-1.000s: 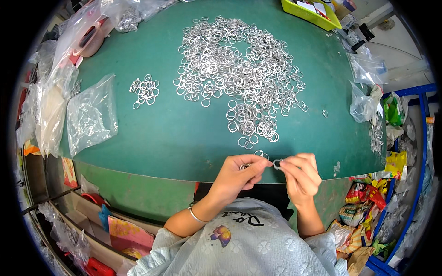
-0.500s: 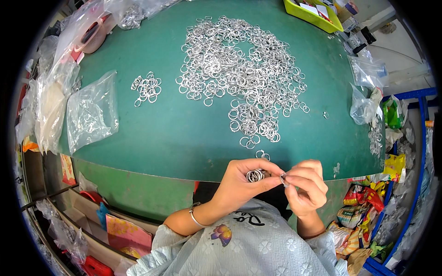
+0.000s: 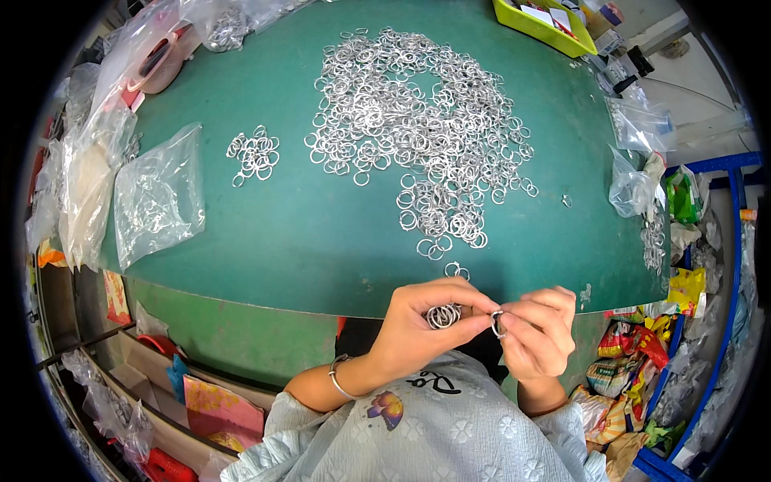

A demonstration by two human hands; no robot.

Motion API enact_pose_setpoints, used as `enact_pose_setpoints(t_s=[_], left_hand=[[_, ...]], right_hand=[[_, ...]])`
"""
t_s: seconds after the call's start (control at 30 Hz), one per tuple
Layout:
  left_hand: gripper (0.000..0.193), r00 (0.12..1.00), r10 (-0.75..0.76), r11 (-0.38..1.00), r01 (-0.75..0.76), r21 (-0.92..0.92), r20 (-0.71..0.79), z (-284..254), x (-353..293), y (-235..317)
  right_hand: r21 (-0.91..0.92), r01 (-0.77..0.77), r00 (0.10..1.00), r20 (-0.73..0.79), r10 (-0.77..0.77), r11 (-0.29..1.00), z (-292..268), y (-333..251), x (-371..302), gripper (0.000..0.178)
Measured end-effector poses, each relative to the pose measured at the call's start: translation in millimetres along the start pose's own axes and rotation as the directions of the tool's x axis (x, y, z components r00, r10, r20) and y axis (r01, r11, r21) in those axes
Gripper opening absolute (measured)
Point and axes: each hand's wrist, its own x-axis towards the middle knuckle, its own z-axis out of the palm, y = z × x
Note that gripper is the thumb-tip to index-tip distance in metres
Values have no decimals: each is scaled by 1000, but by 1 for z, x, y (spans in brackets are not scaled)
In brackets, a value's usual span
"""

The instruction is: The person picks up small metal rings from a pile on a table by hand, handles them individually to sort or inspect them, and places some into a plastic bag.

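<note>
My left hand [image 3: 426,321] is closed around a bunch of silver metal rings [image 3: 442,316] that shows between thumb and fingers. Its thumb and fingertip also reach a single metal ring [image 3: 497,323]. From the other side, my right hand [image 3: 542,329] pinches that same ring between thumb and forefinger. Both hands are at the table's near edge, close together. Just beyond them lie a few loose rings [image 3: 456,271]. A large pile of silver rings [image 3: 426,112] spreads over the green table [image 3: 297,233], and a smaller heap of rings [image 3: 256,154] lies to its left.
On the left, a clear plastic bag [image 3: 159,197] lies flat near more bags and a pink bowl [image 3: 163,64]. A yellow-green tray [image 3: 546,28] stands at the far right. Colourful packets [image 3: 618,369] fill a blue rack [image 3: 731,321] at right. An open drawer [image 3: 120,353] is at lower left.
The single ring between my fingertips has turned and shows more openly as a loop. My right hand has shifted slightly; the bunch in my left hand has tilted a little.
</note>
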Motion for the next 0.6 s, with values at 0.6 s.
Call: enact_pose_setpoints(t_s=[0.6], left_hand=[[10,986,-93,996,92,-12,-137,-5,6,-6]], right_hand=[[348,-313,949,83,304,884,15,19,10,11]])
